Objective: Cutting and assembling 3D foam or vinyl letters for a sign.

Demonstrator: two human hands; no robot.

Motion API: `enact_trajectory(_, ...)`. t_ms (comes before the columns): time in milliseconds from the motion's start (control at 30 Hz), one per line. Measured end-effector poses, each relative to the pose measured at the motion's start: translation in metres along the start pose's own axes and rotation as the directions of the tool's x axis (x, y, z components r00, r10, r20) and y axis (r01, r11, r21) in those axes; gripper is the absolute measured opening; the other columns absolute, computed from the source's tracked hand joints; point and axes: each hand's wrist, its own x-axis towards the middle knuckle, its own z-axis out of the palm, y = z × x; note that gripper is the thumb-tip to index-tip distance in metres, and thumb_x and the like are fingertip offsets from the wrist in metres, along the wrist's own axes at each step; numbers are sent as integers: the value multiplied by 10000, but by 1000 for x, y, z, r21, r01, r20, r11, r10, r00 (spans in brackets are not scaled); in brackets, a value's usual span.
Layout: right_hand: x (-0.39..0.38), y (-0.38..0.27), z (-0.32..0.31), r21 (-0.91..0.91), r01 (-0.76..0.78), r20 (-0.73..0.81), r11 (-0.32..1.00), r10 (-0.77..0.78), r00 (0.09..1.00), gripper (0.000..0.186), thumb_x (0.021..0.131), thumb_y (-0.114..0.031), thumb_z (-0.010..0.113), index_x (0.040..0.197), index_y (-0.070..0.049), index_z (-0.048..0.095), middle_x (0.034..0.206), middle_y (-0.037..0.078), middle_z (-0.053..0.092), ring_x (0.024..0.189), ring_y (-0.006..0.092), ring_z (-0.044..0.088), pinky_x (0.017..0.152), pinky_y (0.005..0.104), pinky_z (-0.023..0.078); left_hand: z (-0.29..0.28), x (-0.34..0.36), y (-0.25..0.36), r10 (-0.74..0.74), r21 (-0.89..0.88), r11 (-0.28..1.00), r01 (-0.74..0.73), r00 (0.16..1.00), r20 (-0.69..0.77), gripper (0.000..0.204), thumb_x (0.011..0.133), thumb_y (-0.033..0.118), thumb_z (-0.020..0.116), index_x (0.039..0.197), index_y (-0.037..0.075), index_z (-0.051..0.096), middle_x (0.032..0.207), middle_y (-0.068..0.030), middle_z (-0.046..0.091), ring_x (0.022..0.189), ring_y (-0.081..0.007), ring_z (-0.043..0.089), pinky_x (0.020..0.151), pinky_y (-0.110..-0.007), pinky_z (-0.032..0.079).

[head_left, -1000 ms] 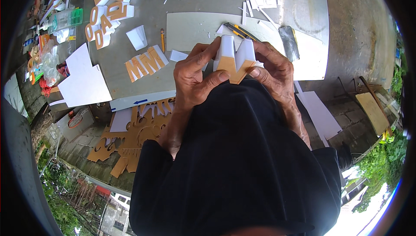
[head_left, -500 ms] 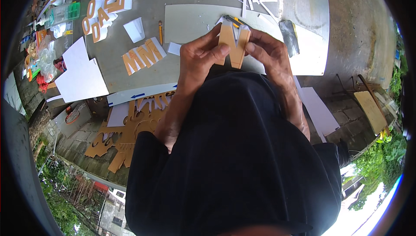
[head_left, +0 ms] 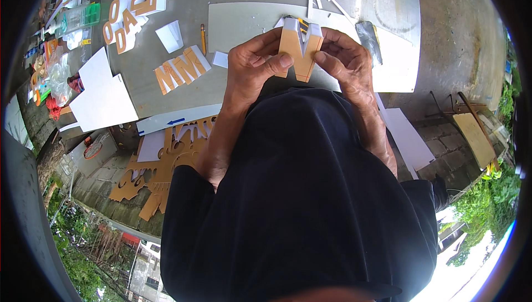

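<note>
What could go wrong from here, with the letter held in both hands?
The left hand and right hand pinch the brown-and-white letter; too firm a grip might bend it. The yellow-and-black tool, perhaps a cutter, shows just behind it; a hand might catch on it.

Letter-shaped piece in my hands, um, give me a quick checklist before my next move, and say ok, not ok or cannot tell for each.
1. Left hand on the letter piece: ok, thumb on its brown face.
2. Right hand supporting the other side: ok, thumb at its right edge.
3. Yellow-and-black tool blade safe: cannot tell, the piece hides most of it.
4. Pale board free of offcuts: not ok, a white strip overlaps its far edge.
5. Pencil in plain sight: ok, it lies left of your left hand.
</note>
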Motion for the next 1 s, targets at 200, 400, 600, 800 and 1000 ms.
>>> enact_trajectory(200,-3,-4,4,45,-7,9,999,6,1000,402,862,-78,766,1220,62,650,1062,114,700,994,189,658,963,364,512,1,-4,4,82,58,995,-81,997,1,597,836,101,837,1323,-123,575,1181,-250,699,1109,-262,680,899,-336,582)
enact_trajectory(400,-4,-3,3,49,39,47,998,-41,998,433,852,-93,778,1242,41,645,1070,112,700,1001,192,651,971,364,499,7,-10,10,132,83,988,-129,991,-33,625,802,118,870,1303,-128,586,1181,-265,693,1124,-274,675,916,-333,566)
enact_trajectory(600,-7,-4,7,88,5,59,996,-10,998,470,858,-96,781,1280,33,622,1085,115,701,1028,195,649,977,370,501,6,-11,9,188,165,970,-180,981,-40,604,796,145,875,1278,-109,613,1152,-246,710,1115,-279,686,966,-372,531)
enact_trajectory(800,-4,7,-2,164,-73,27,984,70,997,540,875,-132,800,1332,53,578,1160,157,695,1137,224,645,998,385,515,18,-9,16,182,322,936,-140,978,-104,618,779,212,892,1242,-108,637,1114,-239,723,1063,-282,710,949,-378,546)
enact_trajectory(1000,1,3,10,23,-47,-23,999,48,999,617,890,-216,803,1366,76,541,1172,201,690,1128,258,654,1003,395,514,18,-7,15,57,219,975,-25,989,-139,596,792,204,885,1234,-111,639,1098,-232,725,1027,-254,714,834,-335,602)
